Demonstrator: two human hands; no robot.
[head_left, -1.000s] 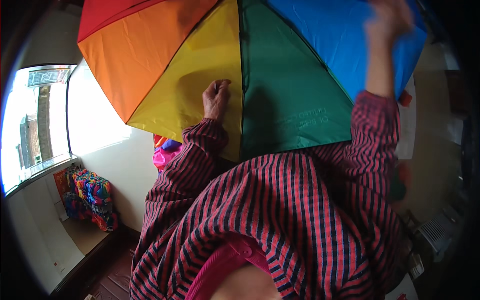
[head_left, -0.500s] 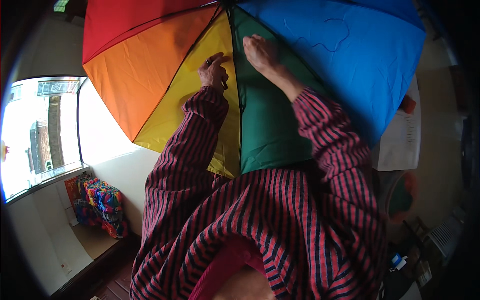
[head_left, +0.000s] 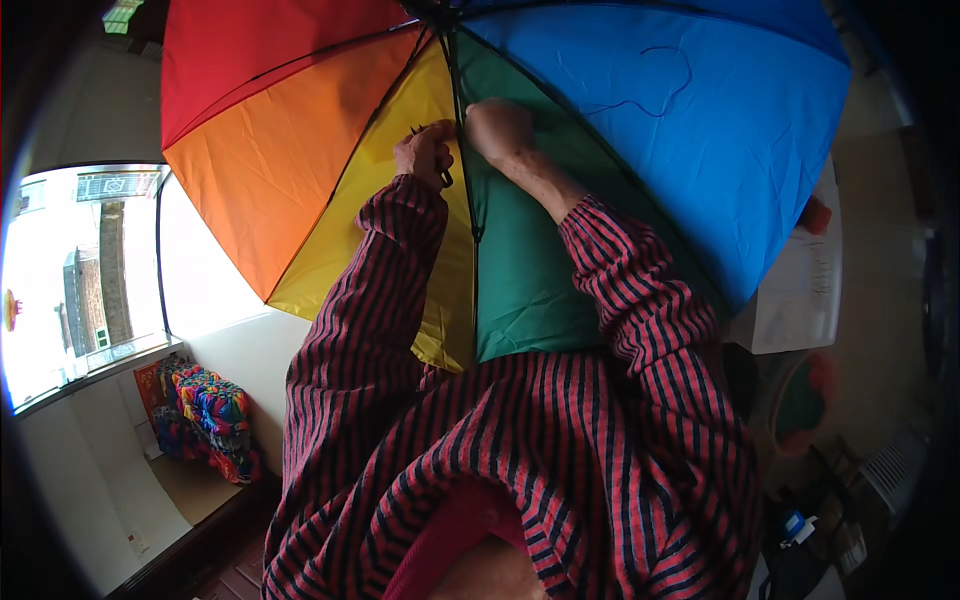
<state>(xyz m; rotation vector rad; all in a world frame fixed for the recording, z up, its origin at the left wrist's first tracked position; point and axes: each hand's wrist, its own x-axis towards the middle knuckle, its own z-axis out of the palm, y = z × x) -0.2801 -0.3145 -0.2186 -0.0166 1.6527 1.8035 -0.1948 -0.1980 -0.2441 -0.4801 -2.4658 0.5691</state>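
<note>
An opened umbrella (head_left: 270,190) with red, orange, yellow, green and blue panels spreads in front of me, its black ribs facing me. On the yellow panel, my left hand (head_left: 424,155) is closed, fingertips at the rib (head_left: 459,85) between yellow and green. A small dark object (head_left: 446,178) shows at its palm side, too small to name. My right hand (head_left: 500,130) is across that rib, over the green panel, curled and blurred; whatever its fingers pinch is hidden. A thin dark thread (head_left: 688,75) lies curved over the blue panel.
A bright window (head_left: 90,270) is at the left, with a bundle of multicoloured yarn-like material (head_left: 215,405) below it. To the right stand a white surface (head_left: 800,290) with a red item (head_left: 815,216) on it and a round container (head_left: 803,400) with green contents.
My right hand has come down and left toward my left hand and the rib. The umbrella has shifted slightly, showing more of its hub. My left hand stays near the same rib.
</note>
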